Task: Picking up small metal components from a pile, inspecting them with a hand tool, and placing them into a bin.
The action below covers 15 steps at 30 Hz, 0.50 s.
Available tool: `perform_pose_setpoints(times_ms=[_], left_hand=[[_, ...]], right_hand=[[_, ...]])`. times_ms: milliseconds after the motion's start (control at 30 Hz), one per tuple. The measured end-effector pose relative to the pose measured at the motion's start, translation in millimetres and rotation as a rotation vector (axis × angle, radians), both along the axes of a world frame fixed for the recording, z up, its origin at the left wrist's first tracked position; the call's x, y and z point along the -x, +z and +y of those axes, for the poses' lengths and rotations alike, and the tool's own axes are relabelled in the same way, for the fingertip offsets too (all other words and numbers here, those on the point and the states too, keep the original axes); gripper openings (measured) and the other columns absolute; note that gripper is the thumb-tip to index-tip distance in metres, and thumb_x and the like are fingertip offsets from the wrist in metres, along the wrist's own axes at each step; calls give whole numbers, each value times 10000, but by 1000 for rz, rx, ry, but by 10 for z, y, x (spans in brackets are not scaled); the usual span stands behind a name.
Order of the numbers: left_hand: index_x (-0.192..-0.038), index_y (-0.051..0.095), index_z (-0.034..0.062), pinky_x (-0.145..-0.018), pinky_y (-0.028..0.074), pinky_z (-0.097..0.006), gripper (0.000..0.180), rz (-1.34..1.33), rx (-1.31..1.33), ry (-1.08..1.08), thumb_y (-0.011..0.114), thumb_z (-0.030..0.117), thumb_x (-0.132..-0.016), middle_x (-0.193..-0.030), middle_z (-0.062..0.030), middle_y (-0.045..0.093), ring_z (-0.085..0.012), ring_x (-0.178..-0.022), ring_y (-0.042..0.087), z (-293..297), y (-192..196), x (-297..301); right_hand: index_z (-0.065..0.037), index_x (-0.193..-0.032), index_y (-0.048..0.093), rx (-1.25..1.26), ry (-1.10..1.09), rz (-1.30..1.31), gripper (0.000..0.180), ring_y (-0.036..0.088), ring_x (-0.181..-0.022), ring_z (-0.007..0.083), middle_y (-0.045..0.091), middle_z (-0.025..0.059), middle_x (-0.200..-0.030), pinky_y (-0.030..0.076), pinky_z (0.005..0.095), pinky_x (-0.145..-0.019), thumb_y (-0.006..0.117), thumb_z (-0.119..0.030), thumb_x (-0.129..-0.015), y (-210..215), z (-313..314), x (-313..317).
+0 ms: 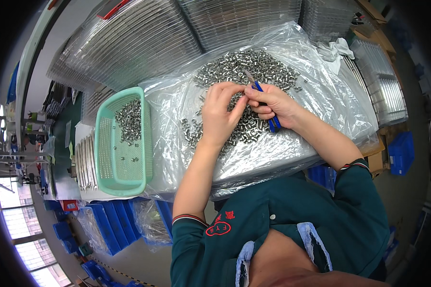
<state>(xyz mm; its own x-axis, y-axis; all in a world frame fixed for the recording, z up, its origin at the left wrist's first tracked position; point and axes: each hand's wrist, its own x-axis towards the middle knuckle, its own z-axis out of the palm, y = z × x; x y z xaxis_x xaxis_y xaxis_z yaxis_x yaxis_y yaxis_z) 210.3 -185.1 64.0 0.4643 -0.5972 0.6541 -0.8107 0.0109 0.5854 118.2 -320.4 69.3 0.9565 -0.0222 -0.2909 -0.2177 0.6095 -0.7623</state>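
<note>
My right hand [275, 106] is wrapped round a pair of blue-handled pliers [273, 123], their metal jaws pointing up and away from me. Its thumb and forefinger meet the fingertips of my left hand [220, 112]. The left fingers are bent into a pinch; whatever small piece is between them is too hidden to name. Beneath and beyond both hands, small shiny metal sleeve-like parts [244, 67] lie in loose heaps on a clear plastic sheet [330, 110]. At the left, a pale green plastic basket [124, 188] holds more of these small parts, mostly at its far end.
Stacked clear plastic trays [143, 43] stand along the far side of the table. Further trays [383, 86] and a white cloth [335, 50] are at the right. Blue bins [112, 227] sit below the table at the left, another blue bin [401, 153] at the right.
</note>
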Motion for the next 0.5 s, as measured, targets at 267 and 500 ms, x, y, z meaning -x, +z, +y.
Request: perform_pose_setpoints(times_ms=[267, 500], left_hand=[[-1003, 559, 31, -629, 411, -209, 191, 372, 74, 39, 588, 72, -819, -805, -5, 548, -68, -724, 496, 139, -106, -63], [-939, 591, 35, -720, 434, -275, 218, 3, -22, 19, 657, 81, -737, -917, -87, 551, -182, -848, 542, -3, -8, -18]], right_hand=[[-26, -937, 518, -175, 25, 4, 256, 307, -415, -23, 414, -61, -603, 223, 113, -319, 451, -272, -916, 10, -9, -14], [-21, -1014, 534, -151, 21, 40, 281, 298, -427, -21, 421, -67, -615, 226, 128, -337, 468, -272, -908, -5, -8, -14]])
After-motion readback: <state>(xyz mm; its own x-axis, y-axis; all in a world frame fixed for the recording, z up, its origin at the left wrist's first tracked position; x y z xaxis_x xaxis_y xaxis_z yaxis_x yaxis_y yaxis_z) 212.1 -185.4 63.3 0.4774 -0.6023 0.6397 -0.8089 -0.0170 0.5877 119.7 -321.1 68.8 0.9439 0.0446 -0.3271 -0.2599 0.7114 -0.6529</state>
